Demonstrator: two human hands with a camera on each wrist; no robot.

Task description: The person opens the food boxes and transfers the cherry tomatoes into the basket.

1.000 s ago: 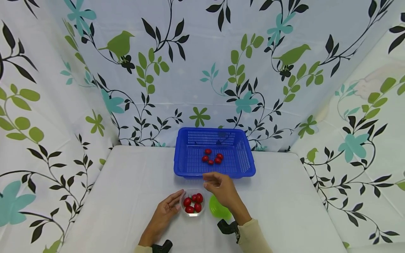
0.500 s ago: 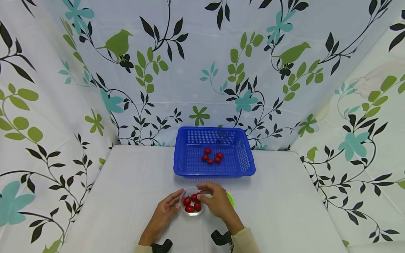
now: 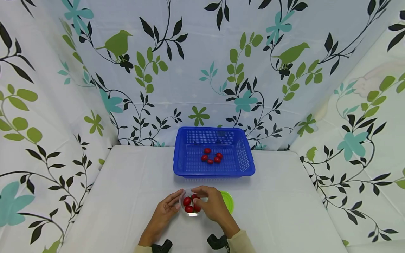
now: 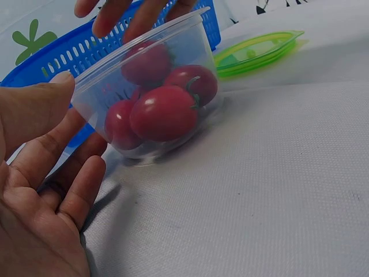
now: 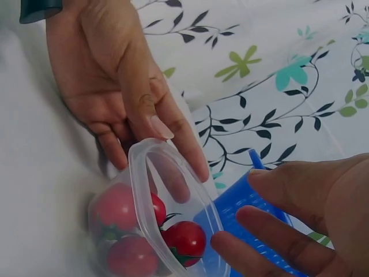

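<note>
Small red tomatoes (image 4: 164, 113) with green stems lie in a clear plastic tub (image 4: 200, 46). My left hand (image 3: 164, 211) rests along the tub's left side, its thumb (image 4: 49, 98) right at the rim and its fingers loosely extended outside the wall. My right hand (image 3: 215, 205) reaches over the tub's right side, its fingertips at the rim. In the right wrist view, its fingers (image 5: 277, 231) are spread close to one tomato (image 5: 185, 241), with nothing between them. Part of the tub is hidden behind the right hand in the head view.
A bright green lid (image 3: 228, 202) lies on the table just right of the tub, partly behind the right hand. Farther back stands a blue perforated basket (image 3: 181, 156) with several tomatoes (image 3: 217, 160) in it. White cloth (image 3: 126, 182) covers the table; patterned curtains surround it.
My right hand has moved left and slightly nearer, from over the green lid to the tub, uncovering part of the lid. The left hand keeps its place.
</note>
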